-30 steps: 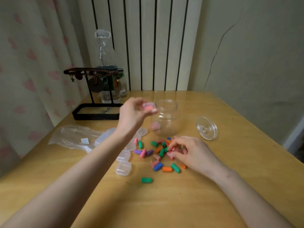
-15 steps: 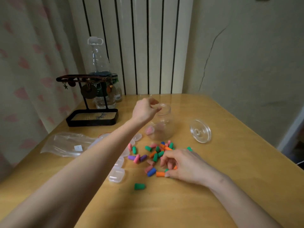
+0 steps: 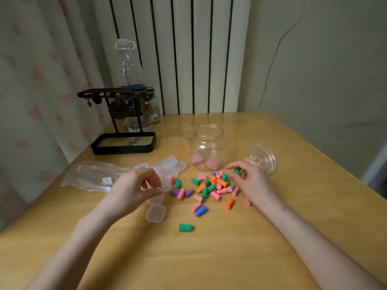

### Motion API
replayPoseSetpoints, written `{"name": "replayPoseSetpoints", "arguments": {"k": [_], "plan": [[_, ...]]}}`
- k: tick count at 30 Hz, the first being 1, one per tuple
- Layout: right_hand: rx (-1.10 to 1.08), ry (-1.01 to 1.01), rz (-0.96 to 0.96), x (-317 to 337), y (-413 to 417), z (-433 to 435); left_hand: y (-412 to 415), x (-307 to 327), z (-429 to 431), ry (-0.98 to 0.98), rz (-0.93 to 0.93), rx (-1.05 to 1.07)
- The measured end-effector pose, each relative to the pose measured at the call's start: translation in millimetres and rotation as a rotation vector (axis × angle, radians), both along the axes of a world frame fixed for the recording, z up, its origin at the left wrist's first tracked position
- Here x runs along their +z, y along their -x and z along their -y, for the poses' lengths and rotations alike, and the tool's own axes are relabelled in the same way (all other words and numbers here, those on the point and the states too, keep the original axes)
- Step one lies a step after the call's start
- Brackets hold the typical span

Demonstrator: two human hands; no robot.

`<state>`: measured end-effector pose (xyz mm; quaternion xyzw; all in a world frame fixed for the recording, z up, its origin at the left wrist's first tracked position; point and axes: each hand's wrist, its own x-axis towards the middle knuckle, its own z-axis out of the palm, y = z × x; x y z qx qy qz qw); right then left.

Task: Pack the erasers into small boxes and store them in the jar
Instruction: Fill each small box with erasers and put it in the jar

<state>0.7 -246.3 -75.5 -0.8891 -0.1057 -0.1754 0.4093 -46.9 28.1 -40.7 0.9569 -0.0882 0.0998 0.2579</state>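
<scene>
Wooden surface (image 3: 226, 260) is sitting against a ribbed radiator (image 3: 188, 59). At its far middle a clear jar (image 3: 208, 143) is standing upright, mouth open upward, holding two pink-filled boxes (image 3: 196, 158). Its lid (image 3: 262, 156) is lying to the right. Colourful erasers (image 3: 211, 188) are lying scattered near the jar, pointing every way. One lone eraser (image 3: 185, 227), green, is lying nearer, long axis left-right. The left hand (image 3: 134, 189) is pinching a clear box (image 3: 167, 185) among empty boxes (image 3: 156, 213), and the right hand (image 3: 251, 182) is pinching a green eraser (image 3: 237, 172). A plastic bag (image 3: 92, 176) and black stand (image 3: 123, 142) are sitting left.
</scene>
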Motion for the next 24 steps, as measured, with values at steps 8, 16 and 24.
{"name": "replayPoseSetpoints", "arguments": {"k": [8,16,24], "plan": [[0.005,0.186,0.015,-10,-6,-2,10,7,-8,-0.326,-0.138,-0.193],[-0.039,0.127,-0.011,-12,-3,-7,13,1,1,-0.432,-0.18,-0.234],[0.052,0.104,-0.056,-9,-8,-2,20,8,25,0.587,-0.253,-0.363]]}}
